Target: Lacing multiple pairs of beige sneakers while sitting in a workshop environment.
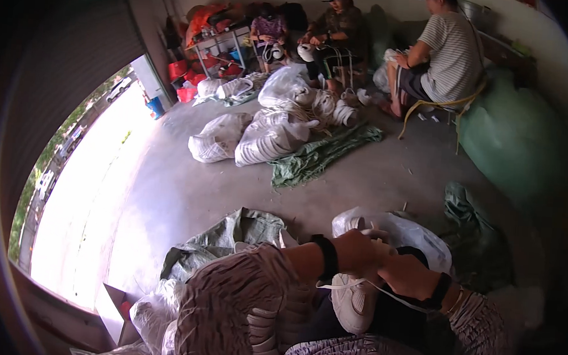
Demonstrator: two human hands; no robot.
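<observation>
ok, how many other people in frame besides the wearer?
3, all seated along the back wall: one in purple at left, one in a dark cap in the middle, one in a striped shirt at right. More may be hidden.

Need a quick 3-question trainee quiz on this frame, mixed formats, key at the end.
1. True or false: the left hand and right hand are both at the white shoe on the lap.
2. What runs from the hands across the shoe? A) white lace B) blue tape C) metal chain
3. What lies on the green sheet on the floor?

Key: 1 true; 2 A; 3 white sacks.
</observation>
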